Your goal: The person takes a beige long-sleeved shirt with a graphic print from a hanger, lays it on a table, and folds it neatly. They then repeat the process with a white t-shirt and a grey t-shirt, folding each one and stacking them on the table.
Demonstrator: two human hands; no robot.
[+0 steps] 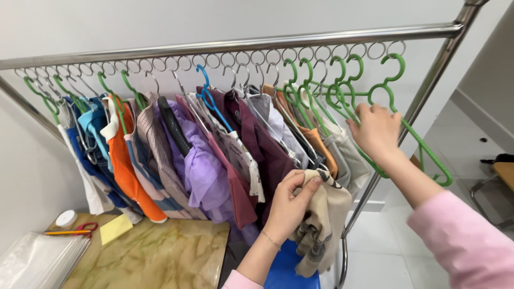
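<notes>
Two hands are up at the clothes rail [230,45] here. The left hand [289,206] sits low and near, fingers curled tight around a bunched beige garment with dark stripes [321,225], which droops below the fist toward a blue surface [286,270]. The right hand [376,131] is higher and further right, fingers closed over an empty green hanger [423,147] that slants down to the right past the wrist; its hook is up among the rail's rings. So the garment is under and left of the hanger, the two hands near but apart.

Just left of the right hand, a cluster of empty green hangers [326,88] hangs from the rings. Further left the rail is packed: a maroon shirt [262,144], a lilac shirt [206,171], an orange top [128,171], blue pieces at the far left. A blue hanger [211,96] pokes up mid-rail.

Down at the near left, a marbled table [160,257] carries a yellow pad of sticky notes [115,229], red-handled scissors [80,229], a white roll of tape [66,218] and clear plastic bags [37,259].
</notes>
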